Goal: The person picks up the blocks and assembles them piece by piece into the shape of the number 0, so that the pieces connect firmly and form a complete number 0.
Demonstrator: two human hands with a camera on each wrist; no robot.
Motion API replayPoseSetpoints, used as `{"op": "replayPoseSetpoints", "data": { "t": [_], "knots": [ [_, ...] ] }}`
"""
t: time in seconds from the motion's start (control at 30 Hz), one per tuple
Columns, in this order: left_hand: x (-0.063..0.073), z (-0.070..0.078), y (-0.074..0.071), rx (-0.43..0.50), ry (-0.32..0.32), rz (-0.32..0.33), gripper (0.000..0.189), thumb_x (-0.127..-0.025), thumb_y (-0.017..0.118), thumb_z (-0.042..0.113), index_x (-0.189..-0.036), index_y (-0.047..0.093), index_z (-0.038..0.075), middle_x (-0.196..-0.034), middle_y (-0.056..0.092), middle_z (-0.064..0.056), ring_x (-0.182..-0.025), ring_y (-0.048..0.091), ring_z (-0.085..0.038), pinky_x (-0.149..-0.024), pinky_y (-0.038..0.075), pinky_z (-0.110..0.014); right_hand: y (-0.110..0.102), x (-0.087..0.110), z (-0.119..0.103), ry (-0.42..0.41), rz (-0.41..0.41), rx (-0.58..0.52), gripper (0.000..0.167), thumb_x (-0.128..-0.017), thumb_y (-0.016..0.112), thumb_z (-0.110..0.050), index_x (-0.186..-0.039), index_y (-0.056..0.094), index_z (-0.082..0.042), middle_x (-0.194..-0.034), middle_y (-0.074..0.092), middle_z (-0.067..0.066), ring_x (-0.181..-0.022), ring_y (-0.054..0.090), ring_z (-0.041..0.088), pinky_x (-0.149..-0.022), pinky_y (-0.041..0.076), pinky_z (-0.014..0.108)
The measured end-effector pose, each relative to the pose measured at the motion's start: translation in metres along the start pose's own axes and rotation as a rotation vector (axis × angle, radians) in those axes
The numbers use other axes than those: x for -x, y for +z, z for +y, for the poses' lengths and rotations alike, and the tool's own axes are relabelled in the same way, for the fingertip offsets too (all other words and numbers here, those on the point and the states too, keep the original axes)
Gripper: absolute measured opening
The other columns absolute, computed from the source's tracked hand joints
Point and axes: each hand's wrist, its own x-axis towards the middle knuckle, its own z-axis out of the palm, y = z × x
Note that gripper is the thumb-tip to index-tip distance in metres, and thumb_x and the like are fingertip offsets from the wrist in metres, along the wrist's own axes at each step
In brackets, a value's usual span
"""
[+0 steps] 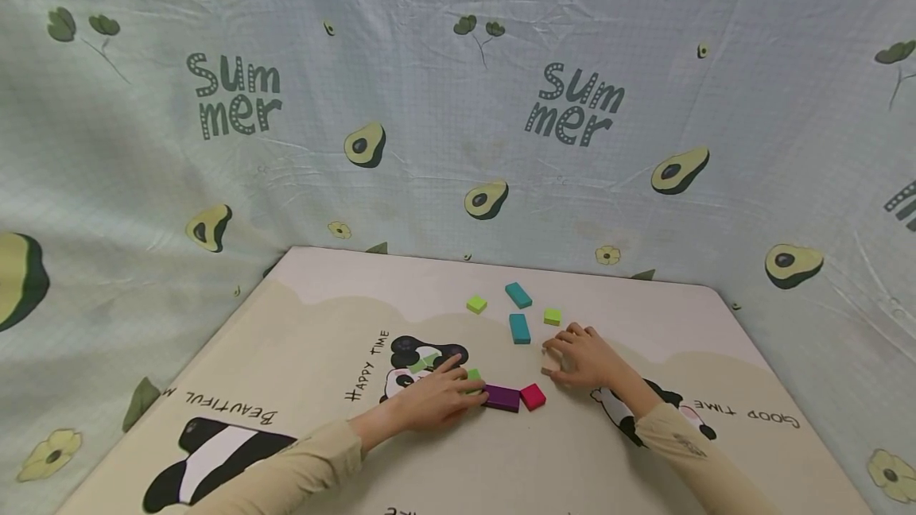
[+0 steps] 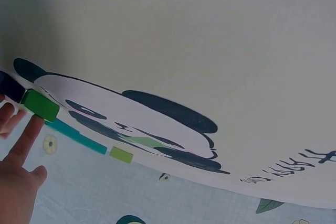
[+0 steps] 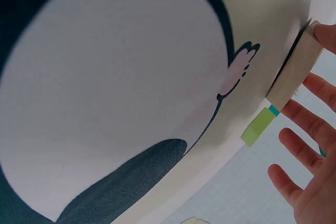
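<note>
A lime green block [image 1: 475, 377] and a purple block [image 1: 502, 397] sit end to end on the table. My left hand [image 1: 442, 397] reaches over them from the left, one extended finger touching the green block [image 2: 41, 105], other fingers at the purple one. Just right of the purple block is a red block [image 1: 533, 396]. To the right, my right hand [image 1: 585, 358] holds a plain wooden block [image 3: 295, 66] between its thumb and fingers, while other fingers spread free. That block is mostly covered in the head view.
Past the hands lie two teal blocks [image 1: 519, 328] and two lime blocks, one left [image 1: 476, 304] and one right [image 1: 553, 316]. The table [image 1: 343, 284] is printed with pandas and words. A curtain [image 1: 415, 86] with avocados hangs behind it.
</note>
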Motion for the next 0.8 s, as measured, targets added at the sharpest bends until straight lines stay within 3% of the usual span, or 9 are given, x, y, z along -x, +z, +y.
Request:
{"op": "replayPoseSetpoints", "data": {
  "t": [0.27, 0.53, 0.8],
  "knots": [
    [0.001, 0.0, 0.0, 0.002, 0.0, 0.001, 0.031, -0.089, 0.052, 0.024, -0.12, 0.057, 0.023, -0.123, 0.056, 0.007, -0.098, 0.05, -0.011, -0.103, 0.031, -0.045, 0.0, 0.004, -0.003, -0.003, -0.029, -0.032, 0.044, -0.075, 0.064, -0.042, -0.111, 0.059, -0.017, -0.106, 0.061, 0.0, -0.097, 0.044, 0.018, -0.079, 0.038, 0.044],
    [0.001, -0.001, 0.001, 0.009, -0.003, -0.007, 0.033, -0.089, 0.053, 0.023, -0.121, 0.056, 0.023, -0.123, 0.056, 0.008, -0.1, 0.05, -0.012, -0.105, 0.028, -0.043, -0.003, 0.006, -0.008, -0.039, 0.011, -0.028, 0.044, -0.073, 0.067, -0.041, -0.109, 0.059, -0.016, -0.103, 0.063, 0.0, -0.095, 0.044, 0.016, -0.078, 0.038, 0.042],
    [0.001, -0.001, 0.001, 0.007, -0.002, -0.006, 0.033, -0.089, 0.052, 0.023, -0.121, 0.056, 0.023, -0.123, 0.056, 0.008, -0.1, 0.051, -0.012, -0.104, 0.028, -0.045, -0.007, 0.004, -0.016, -0.007, -0.054, -0.057, 0.041, -0.074, 0.065, -0.042, -0.106, 0.058, -0.017, -0.103, 0.062, -0.001, -0.097, 0.043, 0.017, -0.083, 0.037, 0.043]
  ]
}}
